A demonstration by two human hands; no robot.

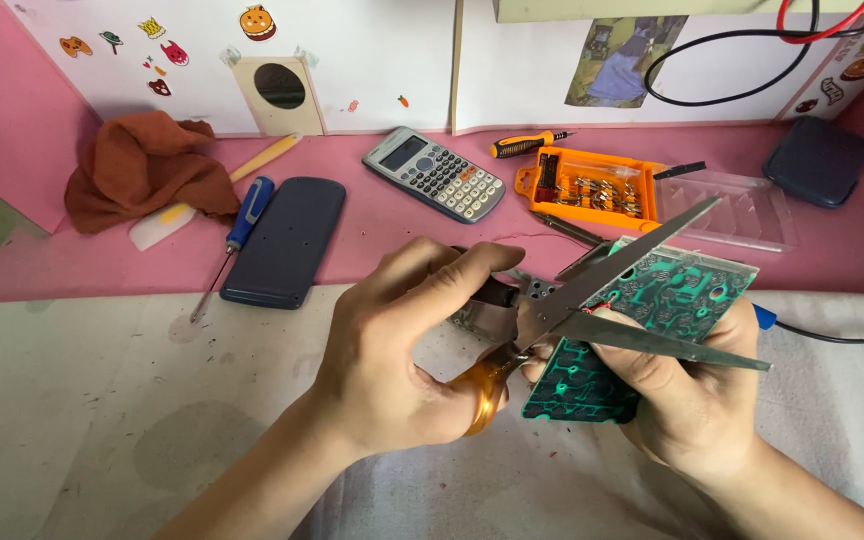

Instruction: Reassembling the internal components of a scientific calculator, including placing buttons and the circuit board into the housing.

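Left hand (392,355): closed around the orange handles of a pair of scissors (592,305), thumb and fingers through the loops; steel blades spread apart, pointing right, one rising over the board, one lying across the right hand's fingers.

Right hand (687,400): gripping a green circuit board (652,320) from beneath, tilted, at centre-right above the pale cloth-covered work surface (102,400); red wire runs along the board's upper edge near the blade pivot.

Behind, on pink desktop (372,240): grey calculator (435,173); orange bit case (587,188), open; orange-handled screwdriver (527,145); clear plastic lid (742,205); dark back cover (284,240); blue-handled screwdriver (237,240); rust-brown cloth (147,165); dark pouch (817,160).
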